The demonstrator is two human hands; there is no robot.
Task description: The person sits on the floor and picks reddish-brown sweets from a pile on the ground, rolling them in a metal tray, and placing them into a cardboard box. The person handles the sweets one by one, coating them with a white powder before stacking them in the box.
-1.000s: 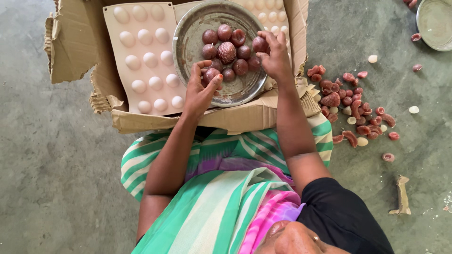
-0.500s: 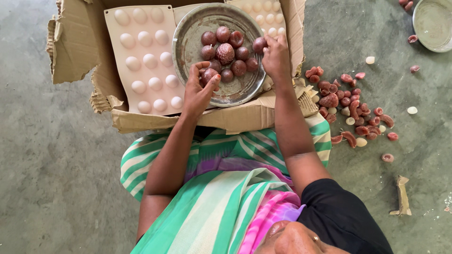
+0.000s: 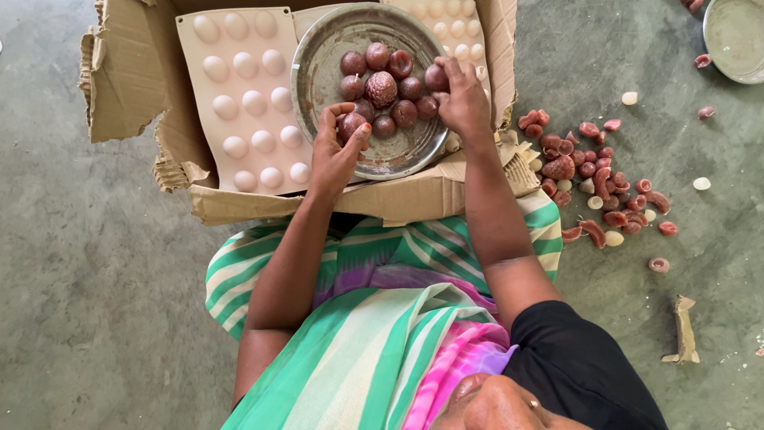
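Down at the centre of the view, the left hand point(image 3: 334, 155) pinches a dark maroon ball point(image 3: 353, 125) between thumb and fingertips, at about seven o'clock on the round metal plate point(image 3: 318, 72), just inside its rim. Across the plate at roughly three o'clock, the right hand point(image 3: 463, 99) closes its fingertips on a second maroon ball point(image 3: 436, 77), which sits at the edge of the heap of maroon balls point(image 3: 386, 87) piled in the plate's middle (one larger, rougher ball lies at the heap's centre). That plate rests tilted inside a torn cardboard box point(image 3: 127, 87), partly covering two pale moulded trays: the left tray point(image 3: 239, 95) at nine o'clock of the plate shows rows of rounded bumps, and the right tray point(image 3: 454, 36) peeks out at one o'clock behind the right hand's fingers. Both forearms cross the box's crumpled front wall to reach in. On the concrete floor point(image 3: 79, 302) at four o'clock of the box lies a scatter of maroon and pale pieces point(image 3: 597, 183), well apart from the hands. A second metal dish point(image 3: 736, 36) sits at the far upper right corner, cut off by the frame. A cardboard scrap point(image 3: 683, 330) lies low on the right.
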